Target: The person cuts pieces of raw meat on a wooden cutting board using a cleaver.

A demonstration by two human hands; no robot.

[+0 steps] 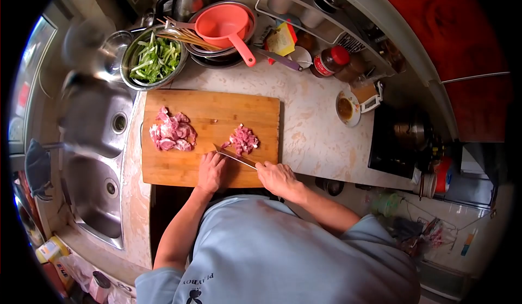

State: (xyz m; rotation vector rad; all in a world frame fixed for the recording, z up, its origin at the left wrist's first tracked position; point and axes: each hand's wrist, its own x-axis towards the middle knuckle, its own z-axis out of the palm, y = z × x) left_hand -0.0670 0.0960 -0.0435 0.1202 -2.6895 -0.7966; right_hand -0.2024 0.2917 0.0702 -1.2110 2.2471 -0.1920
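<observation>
My right hand (pixel 278 180) is wrapped around the handle of a kitchen knife (pixel 237 157). The blade points to the left, low over the wooden cutting board (pixel 212 103). Close to the knife's tip, my left hand (pixel 212 169) has its fingers curled down at the board; whatever is under the fingertips is hidden. Just beyond the blade lies a small pile of chopped raw meat (pixel 243 139). A larger heap of sliced raw meat (pixel 173 130) rests on the board's left half.
A bowl of cut green vegetables (pixel 156 59) stands behind the board. Near it, a pink strainer (pixel 222 26) tops stacked bowls. At left is a double steel sink (pixel 95 119). Right are a red-lidded jar (pixel 330 61), a saucer of brown sauce (pixel 348 108) and a black stove (pixel 389 146).
</observation>
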